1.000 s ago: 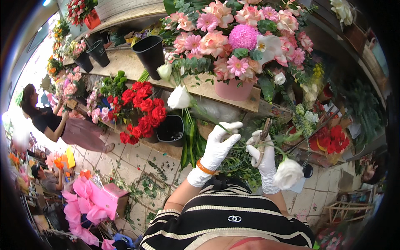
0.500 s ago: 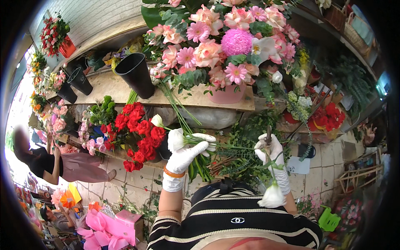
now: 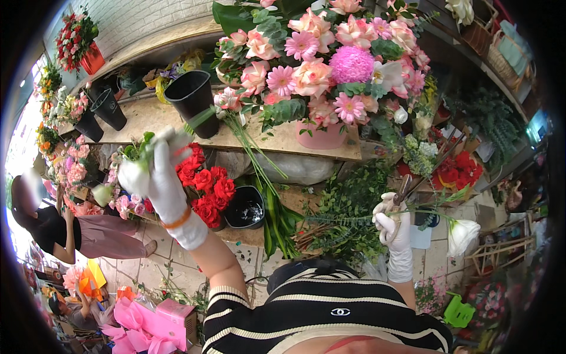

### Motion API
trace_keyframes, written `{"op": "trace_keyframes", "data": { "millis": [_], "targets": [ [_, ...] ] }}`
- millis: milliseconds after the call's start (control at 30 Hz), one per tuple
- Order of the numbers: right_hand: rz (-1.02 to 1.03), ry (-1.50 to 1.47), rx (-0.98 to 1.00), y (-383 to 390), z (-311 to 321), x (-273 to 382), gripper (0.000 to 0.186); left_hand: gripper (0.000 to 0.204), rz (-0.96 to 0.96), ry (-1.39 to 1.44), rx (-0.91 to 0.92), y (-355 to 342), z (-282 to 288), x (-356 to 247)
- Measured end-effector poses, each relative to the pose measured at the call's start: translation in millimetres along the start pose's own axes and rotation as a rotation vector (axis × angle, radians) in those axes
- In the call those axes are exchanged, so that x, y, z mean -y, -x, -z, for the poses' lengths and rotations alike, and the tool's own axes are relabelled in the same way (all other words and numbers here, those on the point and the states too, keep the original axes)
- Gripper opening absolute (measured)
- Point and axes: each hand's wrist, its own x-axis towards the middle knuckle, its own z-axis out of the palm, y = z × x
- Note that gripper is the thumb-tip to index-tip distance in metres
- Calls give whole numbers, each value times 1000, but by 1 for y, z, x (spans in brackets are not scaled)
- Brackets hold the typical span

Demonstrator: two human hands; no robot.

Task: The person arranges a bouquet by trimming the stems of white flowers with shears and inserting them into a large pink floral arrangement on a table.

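Note:
My left hand, in a white glove with an orange band at the wrist, is at the left over the red roses. Smeared by motion, its fingers close around the stems of a white lisianthus. A paler bud hangs beside that bloom. On the right, my gloved right hand grips pruning shears, which point upward. From beside this hand a green stem runs right to another white lisianthus; whether the fingers hold that stem too is hidden.
Ahead, a wooden bench bears a pink pot of pink flowers and a black bucket. Below it are another black bucket and cut greenery. One person stands at left; another sits near pink wrapping.
My left hand has swung left and up with the white lisianthus, uncovering the lower black bucket. The right hand rose slightly with the shears, and the flower beside it shifted up and right.

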Motion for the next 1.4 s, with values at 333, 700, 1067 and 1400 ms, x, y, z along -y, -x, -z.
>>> {"op": "trace_keyframes", "data": {
  "millis": [333,700,1067,1400],
  "targets": [
    [2,-2,-106,27,-5,-9,40,28,-213,-149,364,-125,-117,109],
    [-33,-32,-247,49,14,-28,41,26,-500,-467,522,-148,-199,192],
    [-165,-57,-137,39,32,-55,52,12,-1441,-1537,127,-180,-251,249],
    [-308,-83,24,8,40,-59,46,33,-373,-849,688,-186,-243,218]
  ]
}}
